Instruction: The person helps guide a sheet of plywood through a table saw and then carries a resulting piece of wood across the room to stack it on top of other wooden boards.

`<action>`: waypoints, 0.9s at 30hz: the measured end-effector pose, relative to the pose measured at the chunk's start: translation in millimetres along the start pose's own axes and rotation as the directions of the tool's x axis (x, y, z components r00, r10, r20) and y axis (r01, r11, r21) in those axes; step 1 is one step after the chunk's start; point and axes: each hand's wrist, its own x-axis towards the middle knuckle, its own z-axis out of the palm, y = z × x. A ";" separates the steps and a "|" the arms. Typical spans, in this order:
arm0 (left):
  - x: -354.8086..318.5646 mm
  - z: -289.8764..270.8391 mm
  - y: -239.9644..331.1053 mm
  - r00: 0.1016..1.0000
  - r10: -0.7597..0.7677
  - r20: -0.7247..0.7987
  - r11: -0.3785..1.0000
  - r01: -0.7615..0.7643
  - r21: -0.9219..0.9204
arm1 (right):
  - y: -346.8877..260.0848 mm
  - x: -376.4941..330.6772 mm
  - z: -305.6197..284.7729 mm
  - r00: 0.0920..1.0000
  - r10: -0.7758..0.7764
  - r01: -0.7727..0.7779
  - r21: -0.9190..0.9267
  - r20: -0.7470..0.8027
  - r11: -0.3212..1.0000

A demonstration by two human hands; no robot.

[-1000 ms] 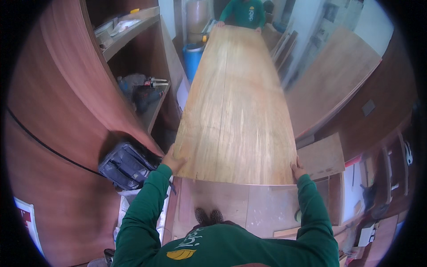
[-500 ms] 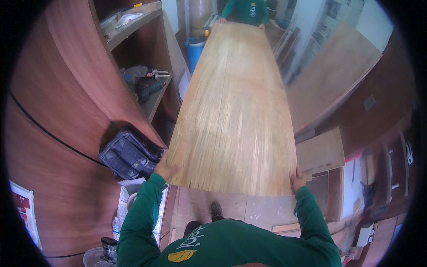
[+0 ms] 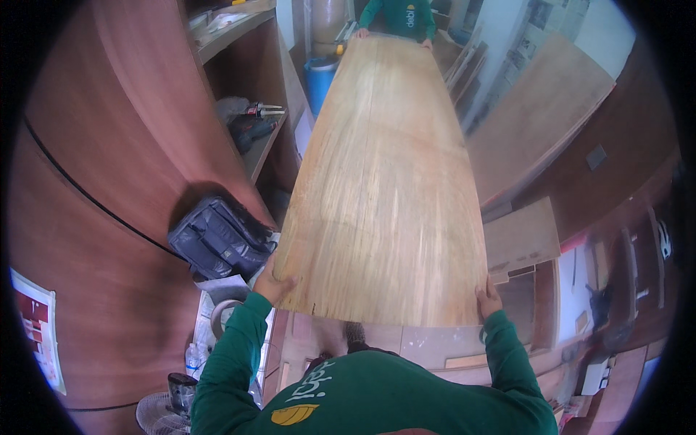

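A long, pale plywood sheet (image 3: 384, 181) stretches away from me, held up off the floor. At its near left corner my left hand (image 3: 272, 283) is closed on the edge, thumb on the top face and the other fingers mostly out of sight below. My right hand (image 3: 489, 299) grips the near right edge, its fingers partly hidden by the sheet. At the far end a co-worker in a green top (image 3: 397, 18) has both hands on the sheet's far corners.
To the left, a black bag (image 3: 221, 235) hangs by the wood-panelled wall, near shelving (image 3: 250, 80) with tools. A blue drum (image 3: 319, 80) stands behind. Large boards (image 3: 551, 116) lean at right. A fan (image 3: 156, 415) and plastic bottles (image 3: 194, 359) are at lower left.
The sheet's near edge sits slightly lower in view, with both my hands still on it. The shelving and bag have shifted a little rightward in the picture.
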 end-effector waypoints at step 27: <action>-182.0 -15.1 -35.0 0.995 -0.079 -0.058 0.995 0.075 -0.071 | 40.0 -99.5 -8.6 0.999 -0.028 0.030 0.056 -0.046 0.998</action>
